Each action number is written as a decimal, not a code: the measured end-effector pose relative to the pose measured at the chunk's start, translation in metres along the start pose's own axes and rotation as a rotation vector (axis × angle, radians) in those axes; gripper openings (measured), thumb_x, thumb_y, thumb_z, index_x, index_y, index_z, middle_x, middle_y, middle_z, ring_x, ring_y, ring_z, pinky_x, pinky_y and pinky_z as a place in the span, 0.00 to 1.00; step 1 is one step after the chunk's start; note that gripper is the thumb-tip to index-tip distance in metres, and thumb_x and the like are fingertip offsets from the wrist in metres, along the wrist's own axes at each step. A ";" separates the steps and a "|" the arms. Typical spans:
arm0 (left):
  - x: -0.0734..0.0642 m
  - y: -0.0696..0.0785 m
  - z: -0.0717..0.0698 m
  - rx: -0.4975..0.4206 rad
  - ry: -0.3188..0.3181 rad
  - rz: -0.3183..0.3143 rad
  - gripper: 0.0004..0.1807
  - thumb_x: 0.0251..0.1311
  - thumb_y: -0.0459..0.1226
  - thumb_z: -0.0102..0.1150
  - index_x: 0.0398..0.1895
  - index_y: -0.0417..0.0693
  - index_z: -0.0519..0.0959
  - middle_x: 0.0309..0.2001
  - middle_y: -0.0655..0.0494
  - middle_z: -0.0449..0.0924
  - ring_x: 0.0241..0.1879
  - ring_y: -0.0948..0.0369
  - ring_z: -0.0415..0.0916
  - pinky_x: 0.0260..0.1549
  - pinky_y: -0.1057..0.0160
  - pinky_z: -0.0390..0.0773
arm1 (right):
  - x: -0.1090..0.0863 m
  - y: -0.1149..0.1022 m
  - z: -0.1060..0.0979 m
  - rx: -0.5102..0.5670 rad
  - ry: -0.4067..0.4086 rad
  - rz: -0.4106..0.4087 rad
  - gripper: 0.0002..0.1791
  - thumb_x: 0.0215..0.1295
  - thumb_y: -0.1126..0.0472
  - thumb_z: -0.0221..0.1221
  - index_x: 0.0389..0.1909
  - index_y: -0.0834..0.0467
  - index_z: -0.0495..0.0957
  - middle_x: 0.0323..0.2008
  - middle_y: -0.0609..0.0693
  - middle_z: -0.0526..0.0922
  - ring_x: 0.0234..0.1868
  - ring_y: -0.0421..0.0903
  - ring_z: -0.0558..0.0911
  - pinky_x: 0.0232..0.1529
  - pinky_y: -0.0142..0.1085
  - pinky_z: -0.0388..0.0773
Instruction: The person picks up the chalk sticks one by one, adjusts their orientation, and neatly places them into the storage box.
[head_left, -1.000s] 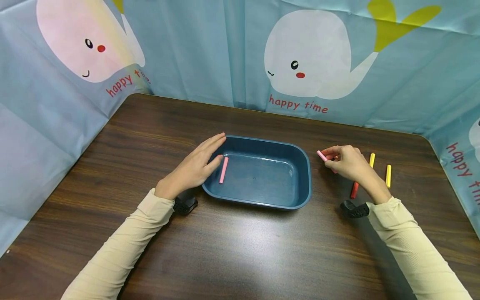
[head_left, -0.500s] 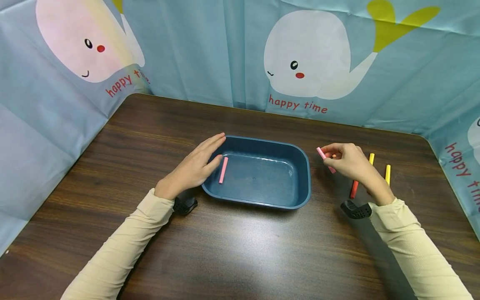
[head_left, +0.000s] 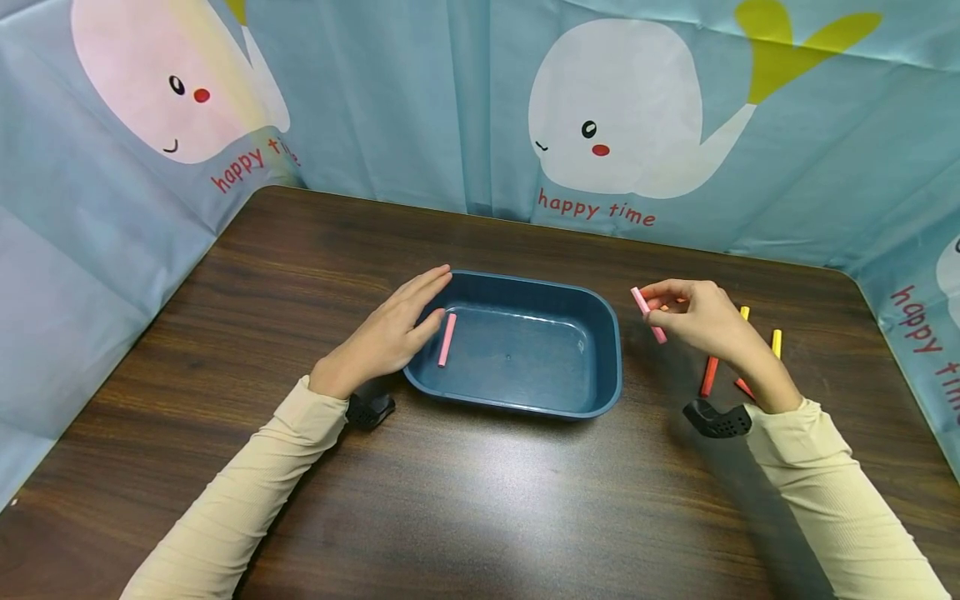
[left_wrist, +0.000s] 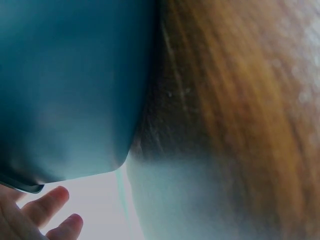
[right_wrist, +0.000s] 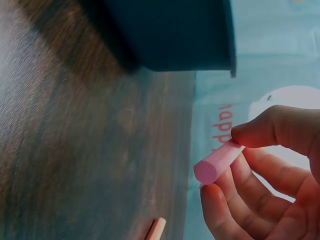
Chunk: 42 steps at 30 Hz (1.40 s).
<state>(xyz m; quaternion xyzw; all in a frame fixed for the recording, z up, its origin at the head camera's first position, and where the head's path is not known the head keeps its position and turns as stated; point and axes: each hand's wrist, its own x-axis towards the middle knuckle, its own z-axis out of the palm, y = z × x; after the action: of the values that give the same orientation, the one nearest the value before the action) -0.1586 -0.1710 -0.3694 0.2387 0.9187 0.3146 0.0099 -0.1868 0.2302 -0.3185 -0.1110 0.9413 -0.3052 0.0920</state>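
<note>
A pink stick (right_wrist: 216,164) is held outside the basin, near its right end, slanting with its upper end toward the basin; the right wrist view shows its round end face. The right hand (head_left: 703,318) pinches it between the tip of the thumb and curved fingers, the gap closed down to the stick's thickness. The right forearm comes in from the lower right and slants up to the left. The left hand (head_left: 381,335) lies over the left end of the blue basin (head_left: 525,362), its fingers nearly straight and side by side, tips by the far left corner of the rim, thumb spread apart over the inside; it grips nothing, and how hard it presses cannot be told. The left forearm rises from the lower left. The basin is one, and a second pink stick (head_left: 447,340) lies inside it near the left wall, making two pink in all. Around the right wrist the head view shows two yellow sticks (head_left: 777,343) and two red sticks (head_left: 709,377), all partly hidden or close to the arm. Each wrist wears a black strap (head_left: 716,418) below a cream sleeve (head_left: 832,492). Beneath is one dark wooden table (head_left: 480,508), and behind it hangs a light-blue curtain (head_left: 390,108) with whales, two large and a third cut off at the right edge.
</note>
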 end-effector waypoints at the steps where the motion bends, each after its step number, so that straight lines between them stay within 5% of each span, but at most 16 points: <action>1: 0.000 0.000 0.000 0.002 0.000 0.001 0.31 0.76 0.38 0.45 0.78 0.41 0.53 0.80 0.48 0.49 0.79 0.51 0.48 0.75 0.45 0.54 | -0.001 -0.001 -0.001 0.007 -0.004 -0.001 0.19 0.64 0.63 0.61 0.55 0.64 0.80 0.42 0.61 0.85 0.36 0.39 0.81 0.28 0.28 0.75; 8: -0.001 0.001 -0.001 0.006 0.002 0.004 0.31 0.75 0.39 0.45 0.77 0.40 0.54 0.80 0.49 0.48 0.78 0.51 0.48 0.74 0.45 0.55 | -0.003 -0.003 -0.006 0.111 -0.063 0.028 0.22 0.67 0.59 0.61 0.59 0.62 0.77 0.41 0.51 0.85 0.36 0.28 0.81 0.36 0.29 0.78; 14: 0.000 0.001 -0.001 0.008 -0.001 0.007 0.31 0.76 0.40 0.44 0.78 0.41 0.54 0.79 0.47 0.49 0.79 0.51 0.48 0.75 0.46 0.54 | -0.004 -0.008 -0.011 0.205 -0.104 0.067 0.25 0.69 0.56 0.60 0.64 0.61 0.74 0.39 0.40 0.84 0.36 0.30 0.82 0.36 0.30 0.75; 19: 0.000 0.001 -0.001 0.007 -0.002 0.006 0.31 0.76 0.40 0.44 0.78 0.41 0.53 0.79 0.47 0.49 0.79 0.51 0.48 0.75 0.45 0.53 | -0.004 -0.015 -0.012 0.273 -0.132 0.089 0.26 0.70 0.54 0.59 0.66 0.60 0.71 0.43 0.41 0.84 0.36 0.33 0.85 0.38 0.28 0.79; 29: 0.000 0.001 -0.001 0.002 -0.002 0.003 0.31 0.75 0.38 0.46 0.78 0.40 0.54 0.80 0.48 0.48 0.79 0.52 0.48 0.75 0.45 0.54 | -0.003 -0.031 -0.006 0.406 -0.155 0.031 0.27 0.71 0.58 0.59 0.66 0.66 0.69 0.39 0.33 0.84 0.40 0.32 0.84 0.43 0.29 0.84; 42: 0.000 0.001 0.000 -0.001 0.003 0.003 0.31 0.75 0.38 0.45 0.78 0.41 0.54 0.79 0.47 0.49 0.79 0.51 0.48 0.75 0.45 0.53 | 0.005 -0.048 0.001 0.472 -0.188 0.017 0.27 0.70 0.58 0.59 0.65 0.65 0.70 0.47 0.50 0.83 0.40 0.36 0.85 0.46 0.32 0.84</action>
<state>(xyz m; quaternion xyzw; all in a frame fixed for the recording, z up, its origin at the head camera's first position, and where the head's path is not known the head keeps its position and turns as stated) -0.1580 -0.1703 -0.3683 0.2399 0.9182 0.3153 0.0081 -0.1841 0.1904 -0.2918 -0.1062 0.8323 -0.5040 0.2049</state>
